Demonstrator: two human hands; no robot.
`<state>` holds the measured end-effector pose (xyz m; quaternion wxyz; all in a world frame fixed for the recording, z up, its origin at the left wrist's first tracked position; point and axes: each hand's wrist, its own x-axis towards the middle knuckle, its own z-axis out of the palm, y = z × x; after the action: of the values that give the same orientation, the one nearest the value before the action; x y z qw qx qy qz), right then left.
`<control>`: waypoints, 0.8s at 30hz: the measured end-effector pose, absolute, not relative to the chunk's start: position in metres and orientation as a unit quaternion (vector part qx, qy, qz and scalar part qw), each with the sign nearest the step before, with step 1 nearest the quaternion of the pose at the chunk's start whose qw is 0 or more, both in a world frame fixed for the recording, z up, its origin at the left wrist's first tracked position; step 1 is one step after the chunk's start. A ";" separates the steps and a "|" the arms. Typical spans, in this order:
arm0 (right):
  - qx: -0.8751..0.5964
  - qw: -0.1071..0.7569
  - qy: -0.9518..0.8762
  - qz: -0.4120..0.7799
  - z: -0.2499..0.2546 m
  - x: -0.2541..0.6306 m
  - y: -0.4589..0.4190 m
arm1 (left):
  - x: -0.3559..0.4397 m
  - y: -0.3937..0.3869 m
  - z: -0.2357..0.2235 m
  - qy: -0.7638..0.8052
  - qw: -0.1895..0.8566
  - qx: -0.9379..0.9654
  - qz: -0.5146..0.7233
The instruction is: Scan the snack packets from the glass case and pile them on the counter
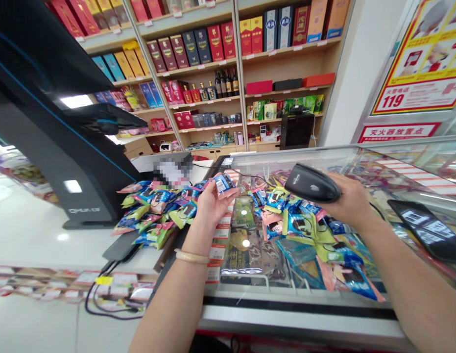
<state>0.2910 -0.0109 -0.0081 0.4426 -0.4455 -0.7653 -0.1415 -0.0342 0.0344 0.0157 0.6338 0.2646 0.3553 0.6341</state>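
Note:
My left hand (212, 202) holds a small blue and pink snack packet (225, 185) with its barcode side turned up. In my right hand (347, 198) is a black handheld barcode scanner (311, 183), its head pointing left toward the packet, a gap between them. Below the scanner, a heap of blue, green and pink snack packets (300, 224) lies on the glass counter top (250, 289). Another pile of similar packets (154, 208) is left of my left hand, on the white counter. The scanner's grip is mostly hidden by my fingers.
A dark checkout terminal (91, 176) stands on the white counter (36, 240) at left. A black phone (426, 228) lies at the right on the glass. Cables (99, 299) hang at the counter's edge. Shelves of boxed goods (198, 46) line the back wall.

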 end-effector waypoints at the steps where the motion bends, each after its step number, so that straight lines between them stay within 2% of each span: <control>1: -0.434 0.438 -0.776 -0.132 -0.006 0.289 -0.012 | -0.030 0.033 0.015 0.352 0.652 0.252 0.623; 7: -0.407 0.383 -0.826 -0.076 0.000 0.274 -0.020 | -0.009 0.029 -0.002 0.330 0.686 0.285 0.583; 17: -0.402 0.337 -0.851 -0.028 0.004 0.266 -0.025 | 0.001 0.030 -0.014 0.339 0.683 0.316 0.564; 24: -0.392 0.355 -0.847 -0.045 0.003 0.268 -0.023 | 0.001 0.029 -0.014 0.342 0.674 0.331 0.564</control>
<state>0.2681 -0.0231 0.0029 0.3555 -0.3923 -0.8472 -0.0451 0.0008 0.0291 -0.0142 0.6742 0.3315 0.3421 0.5644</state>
